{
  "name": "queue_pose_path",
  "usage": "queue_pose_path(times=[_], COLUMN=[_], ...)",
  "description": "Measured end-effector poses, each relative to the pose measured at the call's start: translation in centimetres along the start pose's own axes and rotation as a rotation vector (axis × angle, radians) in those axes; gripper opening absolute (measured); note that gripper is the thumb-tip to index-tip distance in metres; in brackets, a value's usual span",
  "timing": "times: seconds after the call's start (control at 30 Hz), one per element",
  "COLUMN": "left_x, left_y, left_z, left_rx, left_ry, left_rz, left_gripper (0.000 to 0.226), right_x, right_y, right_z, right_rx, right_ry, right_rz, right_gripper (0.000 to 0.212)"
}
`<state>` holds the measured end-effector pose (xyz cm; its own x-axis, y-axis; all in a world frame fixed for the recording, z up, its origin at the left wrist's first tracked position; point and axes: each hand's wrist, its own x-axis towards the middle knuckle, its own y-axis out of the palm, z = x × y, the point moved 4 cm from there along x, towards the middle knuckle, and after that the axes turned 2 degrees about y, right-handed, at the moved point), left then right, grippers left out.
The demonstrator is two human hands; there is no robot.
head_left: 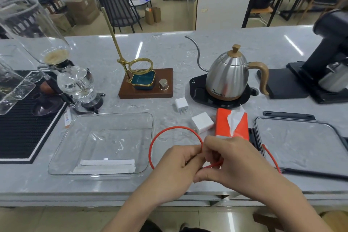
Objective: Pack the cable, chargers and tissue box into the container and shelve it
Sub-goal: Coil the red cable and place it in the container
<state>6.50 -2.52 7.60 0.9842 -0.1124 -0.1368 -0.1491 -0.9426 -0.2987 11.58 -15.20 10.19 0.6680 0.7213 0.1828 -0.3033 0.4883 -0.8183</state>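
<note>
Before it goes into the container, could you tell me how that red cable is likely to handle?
The cable will probably be springy, since its loop holds a round arc above the counter. It is thin, so likely light. Its free end trails right and may uncoil once both hands release it.

The red cable (156,137) vanishes between the 2 hands, its middle run hidden behind the right hand (239,164); the tissue box (232,125) loses its near end there too. The grinder (327,58) is cut by the right edge
</note>
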Motion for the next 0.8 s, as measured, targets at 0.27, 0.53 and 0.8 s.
queue_pose_path(times=[0.27, 0.53, 0.8], left_x=[-0.4, -0.3, 0.4], left_y=[-2.0, -2.9, -3.3], left_z=[-0.3, 0.8, 1.0], left_rx=[0.215, 0.379, 0.559], left_ry=[0.100, 0.150, 0.154], left_rz=[0.035, -0.040, -0.073], left_gripper=[0.029, 0.057, 0.061], right_x=[-0.9, -2.6, -3.8], right_y=[-2.5, -4.0, -5.3], right_z=[-2.3, -4.4, -6.5], right_rx=[0.060, 0.030, 0.029], right_ry=[0.070, 0.172, 0.254], right_rz=[-0.025, -0.077, -0.045], right_gripper=[0.042, 0.030, 0.025])
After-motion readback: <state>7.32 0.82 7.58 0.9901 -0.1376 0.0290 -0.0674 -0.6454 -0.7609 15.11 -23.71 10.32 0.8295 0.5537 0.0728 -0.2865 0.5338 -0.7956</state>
